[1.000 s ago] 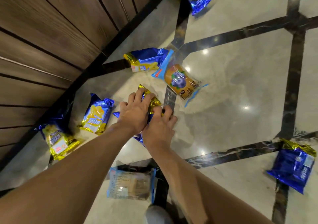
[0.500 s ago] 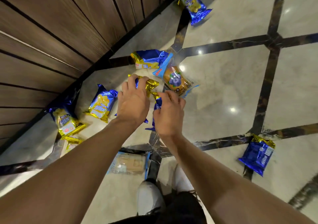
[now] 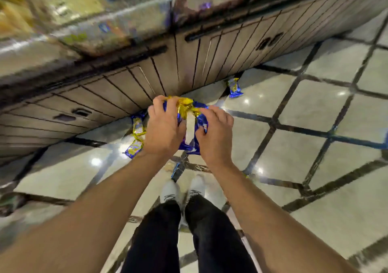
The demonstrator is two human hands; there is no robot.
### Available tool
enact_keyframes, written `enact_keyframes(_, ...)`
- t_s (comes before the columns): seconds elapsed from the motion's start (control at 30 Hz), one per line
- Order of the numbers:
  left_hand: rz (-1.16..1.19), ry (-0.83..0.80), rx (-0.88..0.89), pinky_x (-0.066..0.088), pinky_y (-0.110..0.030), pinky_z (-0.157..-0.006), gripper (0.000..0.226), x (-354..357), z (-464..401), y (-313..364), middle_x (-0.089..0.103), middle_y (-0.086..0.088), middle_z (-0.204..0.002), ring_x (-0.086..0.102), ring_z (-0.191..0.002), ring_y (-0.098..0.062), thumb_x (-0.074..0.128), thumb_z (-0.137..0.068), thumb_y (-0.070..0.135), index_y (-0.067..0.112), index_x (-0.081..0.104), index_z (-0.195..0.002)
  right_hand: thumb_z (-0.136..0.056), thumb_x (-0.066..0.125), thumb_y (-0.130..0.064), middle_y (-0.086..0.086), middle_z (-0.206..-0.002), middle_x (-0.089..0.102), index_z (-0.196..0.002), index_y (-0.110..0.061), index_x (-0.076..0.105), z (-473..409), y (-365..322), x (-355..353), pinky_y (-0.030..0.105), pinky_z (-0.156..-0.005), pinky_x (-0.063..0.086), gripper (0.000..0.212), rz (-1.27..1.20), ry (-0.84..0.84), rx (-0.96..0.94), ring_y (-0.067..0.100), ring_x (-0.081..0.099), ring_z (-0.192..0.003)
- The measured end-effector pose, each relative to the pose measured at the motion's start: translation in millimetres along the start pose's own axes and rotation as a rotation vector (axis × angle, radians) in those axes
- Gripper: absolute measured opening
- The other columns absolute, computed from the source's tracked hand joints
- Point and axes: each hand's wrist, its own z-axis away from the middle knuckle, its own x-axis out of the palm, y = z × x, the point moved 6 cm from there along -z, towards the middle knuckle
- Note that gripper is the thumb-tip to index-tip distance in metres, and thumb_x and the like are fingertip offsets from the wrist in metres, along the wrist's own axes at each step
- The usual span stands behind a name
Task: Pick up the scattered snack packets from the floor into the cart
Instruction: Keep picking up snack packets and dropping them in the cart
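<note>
Packets (image 3: 190, 123) blue-gold, crinkled, bunched between hands (image 3: 189, 130).

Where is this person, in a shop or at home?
Probably a shop, though the view is blurred. Shelves packed with goods run along the top, above wood-panelled base cabinets, and identical blue-and-gold snack packets lie on a polished tiled floor.
</note>
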Motion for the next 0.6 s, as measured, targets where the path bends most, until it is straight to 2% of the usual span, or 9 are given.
enact_keyframes(0.13,0.024,0.120,-0.158,0.044,-0.044,-0.098,0.056,-125,44,15,0.033,-0.011,-0.140,0.037,-0.124,-0.033,0.069,-0.086,0.021,0.019,0.042,-0.136,-0.086,0.061,-0.008,0.001,-0.140,0.048,-0.132,-0.020,0.058,21,-94,-68,0.038,-0.104,0.044,0.047,0.015,-0.065,-0.100,0.020,0.037,-0.128)
enact_keyframes(0.27,0.084,0.264,-0.321,0.042,-0.042,-0.103,0.060,-212,104,-2,0.033,-0.010,-0.142,0.036,-0.127,-0.031,0.072,-0.086,0.023,0.021,0.042,-0.137,-0.088,0.061,-0.008,-0.003,-0.140,0.047,-0.133,-0.022,0.058,58,-185,-86,0.028,-0.105,0.039,0.047,0.022,-0.156,-0.275,0.016,0.035,-0.129)
enact_keyframes(0.4,0.062,0.368,-0.460,0.044,-0.040,-0.096,0.060,-268,183,-41,0.035,-0.010,-0.139,0.039,-0.122,-0.032,0.074,-0.083,0.025,0.021,0.044,-0.136,-0.085,0.062,-0.008,-0.004,-0.137,0.048,-0.131,-0.022,0.060,109,-266,-67,0.028,-0.106,0.038,0.047,0.008,-0.264,-0.430,0.016,0.035,-0.126)
enact_keyframes(0.6,0.058,0.494,-0.662,0.046,-0.038,-0.094,0.059,-333,323,-130,0.036,-0.005,-0.134,0.039,-0.121,-0.027,0.071,-0.083,0.029,0.023,0.044,-0.135,-0.086,0.061,-0.009,-0.004,-0.136,0.047,-0.130,-0.023,0.060,224,-382,-8,0.031,-0.107,0.038,0.046,0.067,-0.411,-0.684,0.016,0.033,-0.125)
